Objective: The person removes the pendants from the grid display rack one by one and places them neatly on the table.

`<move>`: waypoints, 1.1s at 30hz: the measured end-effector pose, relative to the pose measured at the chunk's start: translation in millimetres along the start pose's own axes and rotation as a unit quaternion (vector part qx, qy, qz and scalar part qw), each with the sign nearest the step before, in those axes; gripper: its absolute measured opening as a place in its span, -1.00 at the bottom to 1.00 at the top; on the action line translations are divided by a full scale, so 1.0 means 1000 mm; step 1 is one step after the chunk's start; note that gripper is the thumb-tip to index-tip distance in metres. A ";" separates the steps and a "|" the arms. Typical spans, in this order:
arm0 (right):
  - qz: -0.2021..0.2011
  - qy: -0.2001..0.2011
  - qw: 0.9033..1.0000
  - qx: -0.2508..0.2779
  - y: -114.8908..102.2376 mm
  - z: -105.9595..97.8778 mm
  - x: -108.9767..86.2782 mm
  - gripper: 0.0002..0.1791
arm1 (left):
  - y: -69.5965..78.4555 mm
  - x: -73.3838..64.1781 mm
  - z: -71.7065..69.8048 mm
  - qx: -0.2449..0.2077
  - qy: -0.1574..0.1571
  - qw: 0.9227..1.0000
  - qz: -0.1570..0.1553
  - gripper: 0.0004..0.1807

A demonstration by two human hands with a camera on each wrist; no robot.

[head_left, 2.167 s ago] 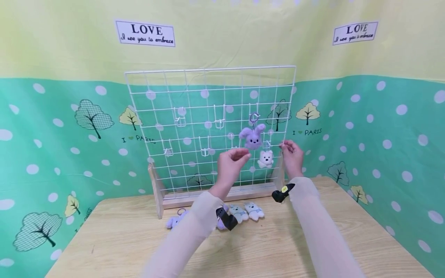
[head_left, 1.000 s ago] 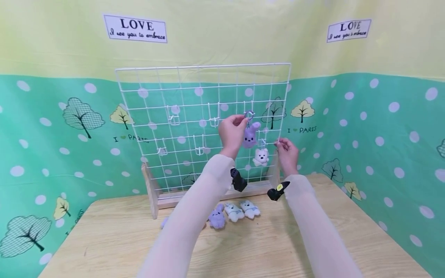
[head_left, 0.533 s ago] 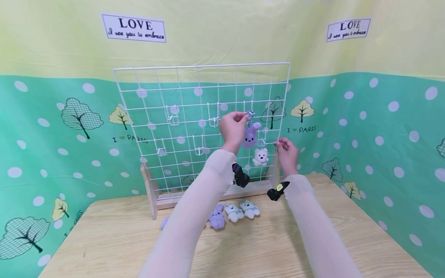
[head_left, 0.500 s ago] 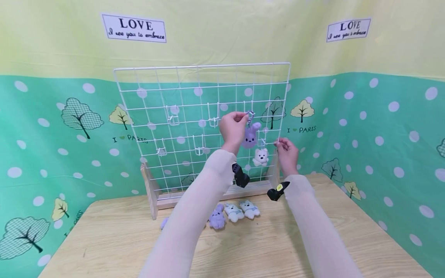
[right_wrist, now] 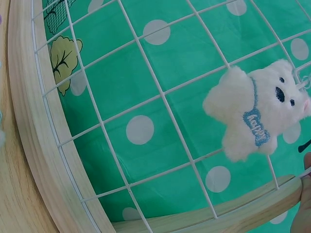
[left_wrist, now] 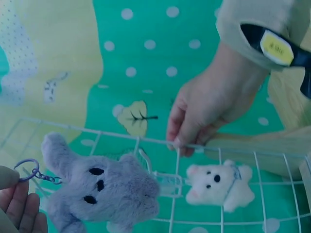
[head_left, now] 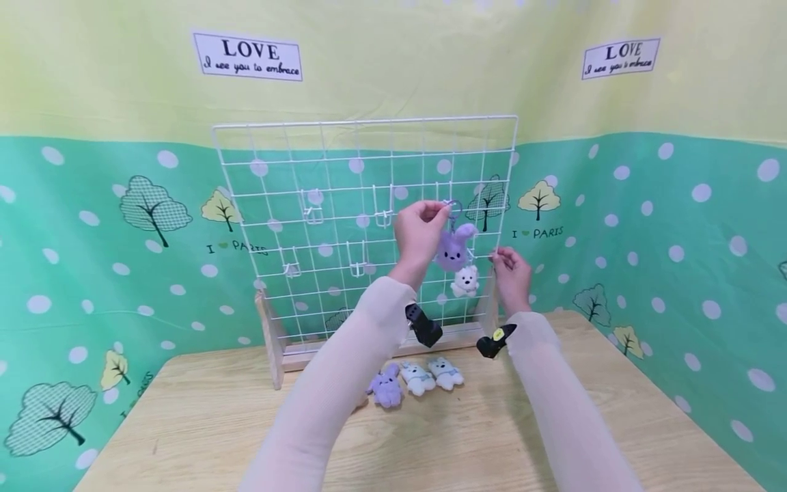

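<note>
My left hand (head_left: 418, 236) pinches the metal key ring (left_wrist: 28, 170) of a purple plush bunny keychain (head_left: 453, 251) between thumb and fingertips. The bunny dangles from a short chain in front of the white wire grid (head_left: 369, 121), near its upper right hook. At the grid's right edge, my right hand (head_left: 513, 277) grips the side wire with thumb and fingers. A white plush bear keychain (right_wrist: 265, 109) with a blue bow-shaped patch hangs on a lower hook, just below the bunny in the head view.
Wire hooks with nothing on them, such as one at upper left (head_left: 312, 215), stick out from the grid. Its wooden stand (head_left: 269, 342) rests on the table (head_left: 203, 424). Another purple bunny (head_left: 387, 387) and white bears (head_left: 418, 378) lie in front, partly behind my left sleeve.
My left hand rose to the hanging bunny's ring and took hold of it; the bunny now sits lower and nearer to me. My right hand stays on the grid's edge.
</note>
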State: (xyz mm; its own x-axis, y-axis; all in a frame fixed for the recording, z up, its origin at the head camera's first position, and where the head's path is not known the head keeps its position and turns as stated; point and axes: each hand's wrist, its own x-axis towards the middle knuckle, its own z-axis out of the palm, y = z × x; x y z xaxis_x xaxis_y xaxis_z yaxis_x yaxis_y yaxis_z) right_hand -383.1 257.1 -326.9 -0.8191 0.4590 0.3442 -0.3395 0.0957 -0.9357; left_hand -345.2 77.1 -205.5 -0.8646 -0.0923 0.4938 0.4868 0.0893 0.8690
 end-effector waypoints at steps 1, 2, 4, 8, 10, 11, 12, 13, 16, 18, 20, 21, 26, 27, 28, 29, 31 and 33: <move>-0.002 -0.001 1.000 -0.001 0.001 0.000 0.000 -0.62 | 0.001 -0.002 -0.001 -0.006 -0.002 1.000 0.001 -0.90; -0.002 -0.001 1.000 -0.002 0.001 0.000 0.000 -0.62 | 0.002 -0.004 -0.002 -0.012 -0.003 1.000 0.002 -0.89; -0.003 -0.001 1.000 -0.006 0.001 -0.001 -0.001 -0.62 | 0.003 -0.008 -0.004 -0.027 -0.007 1.000 0.003 -0.89; 0.003 0.001 1.000 -0.007 0.001 -0.001 0.000 -0.62 | 0.006 -0.022 -0.013 -0.063 -0.025 0.998 0.003 -0.87; 0.006 0.002 1.000 -0.001 0.000 -0.002 0.000 -0.62 | 0.006 -0.031 -0.019 -0.073 -0.040 0.997 0.001 -0.87; 0.005 0.003 1.000 0.000 0.000 -0.002 0.000 -0.63 | 0.005 -0.036 -0.022 -0.076 -0.046 0.996 -0.002 -0.87; 0.004 0.003 1.000 0.001 0.000 -0.002 0.001 -0.62 | 0.004 -0.041 -0.026 -0.078 -0.053 0.996 -0.005 -0.86; 0.003 0.003 1.000 0.000 0.000 -0.002 0.001 -0.63 | 0.003 -0.045 -0.029 -0.080 -0.060 0.995 -0.009 -0.86; 0.000 0.003 1.000 -0.013 0.001 -0.002 0.001 -0.61 | -0.005 -0.058 -0.041 -0.082 -0.074 0.994 -0.027 -0.85; -0.001 0.000 1.000 -0.018 0.002 -0.003 0.000 -0.61 | -0.011 -0.065 -0.047 -0.084 -0.081 0.992 -0.041 -0.84; 0.000 -0.002 1.000 -0.023 0.001 -0.003 -0.001 -0.61 | -0.018 -0.072 -0.054 -0.084 -0.087 0.991 -0.052 -0.83; 0.002 -0.004 1.000 -0.023 0.001 -0.003 -0.001 -0.61 | -0.021 -0.076 -0.057 -0.084 -0.090 0.991 -0.056 -0.83; 0.006 -0.008 1.000 -0.022 0.000 -0.003 -0.002 -0.61 | -0.036 -0.096 -0.070 -0.075 -0.101 0.989 -0.072 -0.81; 0.006 -0.009 1.000 -0.021 0.000 -0.003 -0.002 -0.61 | -0.040 -0.100 -0.072 -0.075 -0.103 0.989 -0.076 -0.80; 0.005 -0.008 1.000 -0.020 0.000 -0.002 -0.002 -0.61 | -0.043 -0.104 -0.074 -0.077 -0.104 0.988 -0.081 -0.79; 0.004 -0.008 1.000 -0.020 0.000 -0.002 -0.002 -0.61 | -0.046 -0.108 -0.075 -0.080 -0.106 0.987 -0.087 -0.79; 0.003 -0.008 1.000 -0.019 0.000 -0.002 -0.002 -0.61 | -0.053 -0.116 -0.077 -0.084 -0.112 0.985 -0.099 -0.77; 0.002 -0.008 1.000 -0.019 0.000 -0.001 -0.001 -0.61 | -0.061 -0.124 -0.079 -0.091 -0.119 0.982 -0.113 -0.77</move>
State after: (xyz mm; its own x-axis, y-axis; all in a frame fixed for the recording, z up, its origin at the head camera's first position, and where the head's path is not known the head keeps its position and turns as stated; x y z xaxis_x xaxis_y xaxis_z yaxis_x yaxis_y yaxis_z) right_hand -381.4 257.4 -327.3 -0.8274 0.4454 0.3421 -0.3193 0.1281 -0.9389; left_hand -257.7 4.8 -316.7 -0.9474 0.1465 0.2846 0.2743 -0.0869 0.9577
